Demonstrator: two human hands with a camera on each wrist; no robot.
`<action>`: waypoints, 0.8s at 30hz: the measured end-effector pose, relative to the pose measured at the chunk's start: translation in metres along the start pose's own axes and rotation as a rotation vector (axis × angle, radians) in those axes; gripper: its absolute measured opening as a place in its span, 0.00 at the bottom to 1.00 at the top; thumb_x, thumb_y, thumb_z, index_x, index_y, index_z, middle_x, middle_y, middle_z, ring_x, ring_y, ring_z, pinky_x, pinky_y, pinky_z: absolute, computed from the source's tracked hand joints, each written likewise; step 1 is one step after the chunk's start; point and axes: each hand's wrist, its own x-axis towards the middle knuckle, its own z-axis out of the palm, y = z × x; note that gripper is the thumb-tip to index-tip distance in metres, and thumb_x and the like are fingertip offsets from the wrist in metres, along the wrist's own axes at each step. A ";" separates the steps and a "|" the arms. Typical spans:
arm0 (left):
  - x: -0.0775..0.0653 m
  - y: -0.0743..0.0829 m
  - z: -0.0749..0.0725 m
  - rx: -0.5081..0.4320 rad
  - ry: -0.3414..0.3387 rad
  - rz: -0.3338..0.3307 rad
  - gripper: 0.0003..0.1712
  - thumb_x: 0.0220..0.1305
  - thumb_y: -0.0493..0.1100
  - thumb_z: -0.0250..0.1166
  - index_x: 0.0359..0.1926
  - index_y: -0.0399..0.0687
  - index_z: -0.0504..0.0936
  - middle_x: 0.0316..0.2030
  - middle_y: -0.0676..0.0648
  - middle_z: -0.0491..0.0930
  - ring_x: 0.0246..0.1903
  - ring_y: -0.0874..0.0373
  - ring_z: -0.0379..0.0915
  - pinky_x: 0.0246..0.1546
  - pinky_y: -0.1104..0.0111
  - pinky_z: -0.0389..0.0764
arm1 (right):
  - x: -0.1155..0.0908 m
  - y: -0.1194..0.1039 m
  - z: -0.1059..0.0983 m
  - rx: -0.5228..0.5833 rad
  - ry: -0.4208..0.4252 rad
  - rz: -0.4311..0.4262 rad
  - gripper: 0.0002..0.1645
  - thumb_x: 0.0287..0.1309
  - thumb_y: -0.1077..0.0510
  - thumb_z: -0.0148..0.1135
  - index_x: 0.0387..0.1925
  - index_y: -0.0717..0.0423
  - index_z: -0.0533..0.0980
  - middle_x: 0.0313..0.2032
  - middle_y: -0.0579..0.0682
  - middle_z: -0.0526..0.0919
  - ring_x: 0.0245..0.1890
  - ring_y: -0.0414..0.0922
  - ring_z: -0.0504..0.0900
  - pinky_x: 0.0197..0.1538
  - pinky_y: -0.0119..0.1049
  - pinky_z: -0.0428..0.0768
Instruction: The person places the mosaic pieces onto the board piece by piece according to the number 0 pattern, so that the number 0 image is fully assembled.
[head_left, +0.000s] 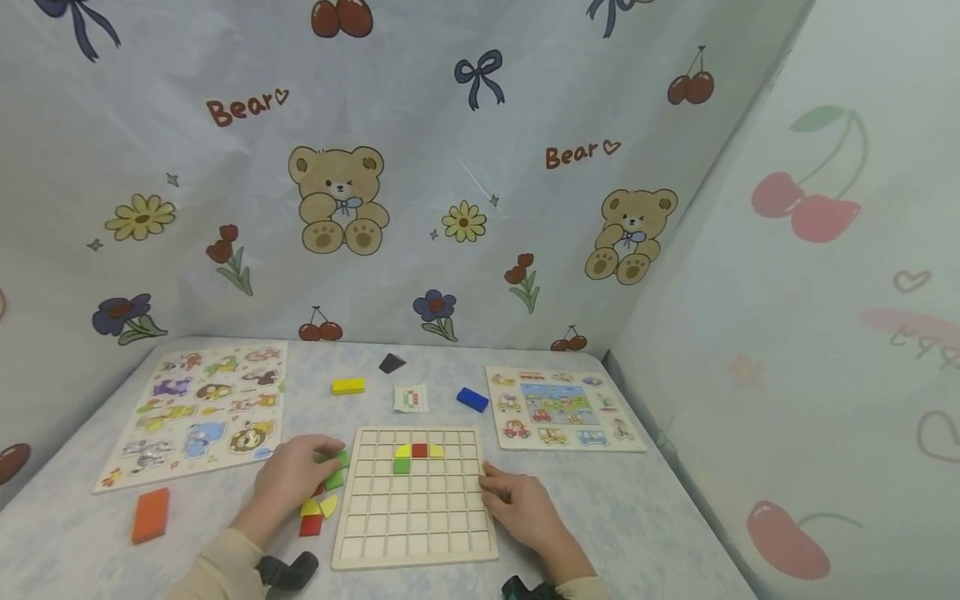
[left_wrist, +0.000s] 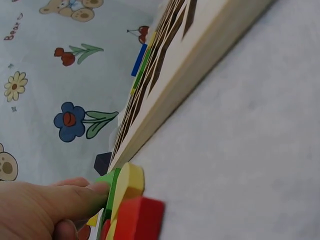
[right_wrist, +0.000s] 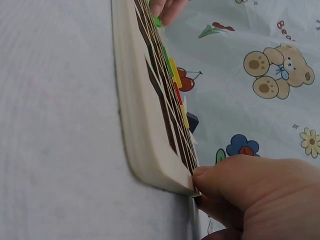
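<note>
A wooden grid board [head_left: 415, 563] lies in the middle of the table. Its upper cells hold a red square tile [head_left: 419, 451], a green square tile [head_left: 401, 466] and two yellow quarter-round tiles. Left of the board, my left hand [head_left: 296, 475] pinches a green tile [head_left: 342, 458] between thumb and fingers. Near that hand are another green tile [head_left: 334, 481], yellow quarter-round pieces [head_left: 328, 505] and a red tile [head_left: 311, 525]; in the left wrist view a red tile [left_wrist: 139, 220] sits just beside the thumb. My right hand [head_left: 521, 504] grips the board's right edge, its thumb at the rim.
An animal puzzle board [head_left: 112, 467] lies at the left, a vehicle puzzle board [head_left: 630, 442] at the right. Behind the grid stand a yellow block [head_left: 348, 386], a black piece [head_left: 392, 362], a small pattern card [head_left: 422, 400] and a blue block [head_left: 472, 399]. An orange block [head_left: 151, 516] lies front left.
</note>
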 end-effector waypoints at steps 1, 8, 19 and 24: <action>0.000 0.000 0.000 -0.009 0.009 -0.002 0.16 0.62 0.49 0.73 0.51 0.55 0.89 0.49 0.50 0.88 0.44 0.54 0.83 0.42 0.53 0.80 | 0.000 0.000 0.000 0.002 0.000 -0.001 0.18 0.65 0.57 0.65 0.54 0.57 0.85 0.64 0.53 0.81 0.65 0.54 0.79 0.64 0.56 0.76; -0.003 0.003 -0.003 -0.170 0.088 -0.057 0.15 0.65 0.49 0.70 0.51 0.54 0.89 0.50 0.48 0.88 0.53 0.49 0.79 0.48 0.52 0.78 | 0.001 0.002 0.001 0.009 -0.004 -0.001 0.18 0.66 0.56 0.65 0.55 0.56 0.85 0.64 0.52 0.80 0.65 0.54 0.79 0.64 0.56 0.76; -0.020 0.046 0.031 -0.263 0.014 0.056 0.07 0.60 0.49 0.75 0.40 0.65 0.91 0.42 0.61 0.88 0.53 0.55 0.82 0.51 0.54 0.79 | 0.000 0.000 0.000 0.022 -0.003 0.017 0.18 0.66 0.56 0.65 0.54 0.57 0.85 0.64 0.54 0.80 0.65 0.55 0.79 0.64 0.57 0.76; -0.022 0.056 0.049 -0.209 0.050 0.146 0.08 0.57 0.47 0.77 0.36 0.71 0.90 0.41 0.64 0.88 0.46 0.60 0.84 0.41 0.62 0.80 | 0.000 0.001 0.001 0.028 -0.013 0.014 0.18 0.66 0.56 0.65 0.55 0.57 0.85 0.64 0.53 0.80 0.65 0.55 0.79 0.64 0.57 0.76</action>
